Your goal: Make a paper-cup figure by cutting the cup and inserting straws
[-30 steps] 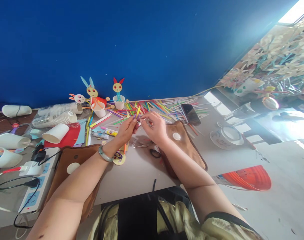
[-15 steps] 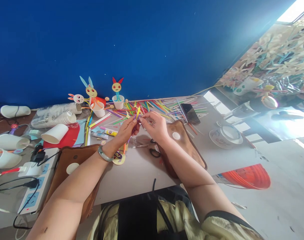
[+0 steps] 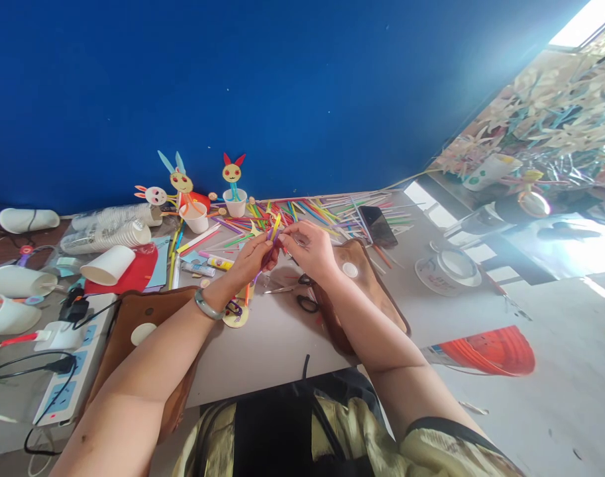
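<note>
Over the middle of the table, my left hand (image 3: 256,257) pinches a small bundle of thin purple and yellow strips (image 3: 276,225). My right hand (image 3: 309,248) meets it from the right, thumb and fingertips closed on the purple strip beside the left fingers. Just below my left hand lies a round cream disc (image 3: 236,317) with a purple loop and an orange strip by it. Scissors (image 3: 307,303) with black handles rest under my right wrist, partly hidden. A glue stick (image 3: 220,264) lies left of my left hand.
Rabbit-headed figures stand in paper cups (image 3: 235,204) along the blue wall. Colourful thin strips (image 3: 327,215) spread across the back, with a phone (image 3: 378,226) among them. Brown pads (image 3: 369,285) lie under both forearms. At left are a power strip (image 3: 76,371) and stacked paper cups (image 3: 108,237).
Both hands stay almost in place. The fingers have shifted slightly on the purple and yellow strips, and more purple shows between them.
</note>
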A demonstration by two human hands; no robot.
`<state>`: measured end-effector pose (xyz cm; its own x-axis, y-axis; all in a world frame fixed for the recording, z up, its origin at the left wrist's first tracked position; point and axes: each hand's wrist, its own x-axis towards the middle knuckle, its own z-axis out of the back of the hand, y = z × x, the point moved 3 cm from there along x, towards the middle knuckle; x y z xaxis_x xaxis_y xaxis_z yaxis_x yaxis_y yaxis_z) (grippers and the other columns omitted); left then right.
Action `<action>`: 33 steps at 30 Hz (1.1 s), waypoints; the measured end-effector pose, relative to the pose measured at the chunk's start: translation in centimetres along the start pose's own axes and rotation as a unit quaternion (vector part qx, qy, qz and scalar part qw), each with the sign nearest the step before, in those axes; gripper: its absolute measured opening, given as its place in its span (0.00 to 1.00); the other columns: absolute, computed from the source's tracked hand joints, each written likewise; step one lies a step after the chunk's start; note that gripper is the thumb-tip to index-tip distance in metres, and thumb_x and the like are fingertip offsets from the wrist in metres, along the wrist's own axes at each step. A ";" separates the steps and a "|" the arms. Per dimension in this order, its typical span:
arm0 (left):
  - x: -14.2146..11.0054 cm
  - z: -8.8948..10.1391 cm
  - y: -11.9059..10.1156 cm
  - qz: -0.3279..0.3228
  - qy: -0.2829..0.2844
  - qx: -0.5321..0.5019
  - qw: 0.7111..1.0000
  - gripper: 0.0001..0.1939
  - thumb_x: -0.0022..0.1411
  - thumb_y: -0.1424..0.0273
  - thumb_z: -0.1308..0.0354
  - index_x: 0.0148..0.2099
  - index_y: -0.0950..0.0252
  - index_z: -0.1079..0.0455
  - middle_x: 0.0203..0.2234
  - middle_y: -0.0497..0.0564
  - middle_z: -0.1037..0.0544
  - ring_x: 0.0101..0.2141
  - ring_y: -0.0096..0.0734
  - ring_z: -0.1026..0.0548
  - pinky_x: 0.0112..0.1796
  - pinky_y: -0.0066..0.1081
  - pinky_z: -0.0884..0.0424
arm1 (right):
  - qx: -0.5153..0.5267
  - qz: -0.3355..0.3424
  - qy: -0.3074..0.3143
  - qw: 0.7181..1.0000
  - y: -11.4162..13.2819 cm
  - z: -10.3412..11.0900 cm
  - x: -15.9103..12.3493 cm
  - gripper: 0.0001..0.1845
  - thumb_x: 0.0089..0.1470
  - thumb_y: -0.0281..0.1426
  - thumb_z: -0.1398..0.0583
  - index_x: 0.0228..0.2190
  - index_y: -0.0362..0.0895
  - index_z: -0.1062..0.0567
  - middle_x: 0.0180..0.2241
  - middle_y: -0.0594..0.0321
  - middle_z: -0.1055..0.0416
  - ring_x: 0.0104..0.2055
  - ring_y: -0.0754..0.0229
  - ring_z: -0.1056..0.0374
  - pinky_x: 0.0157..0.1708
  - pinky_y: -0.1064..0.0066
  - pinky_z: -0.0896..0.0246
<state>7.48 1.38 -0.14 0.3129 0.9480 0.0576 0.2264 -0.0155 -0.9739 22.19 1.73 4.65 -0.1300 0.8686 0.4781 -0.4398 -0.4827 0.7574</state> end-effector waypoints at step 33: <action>-0.3 0.2 0.1 0.078 0.120 -0.066 0.987 0.12 0.62 0.70 0.45 0.45 0.68 0.26 0.30 0.52 0.22 0.29 0.29 0.25 0.32 0.29 0.29 | 0.138 -0.123 0.084 0.979 -2.3 -0.1 0.8 0.12 0.46 0.40 0.31 0.29 0.44 0.18 0.31 0.62 0.23 0.33 0.59 0.28 0.36 0.66 0.32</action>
<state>7.21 1.11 -0.29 0.5597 0.8283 -0.0252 0.2722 -0.2124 -0.9385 23.02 3.54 3.20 -0.2046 0.9572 0.2048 -0.2215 -0.2490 0.9428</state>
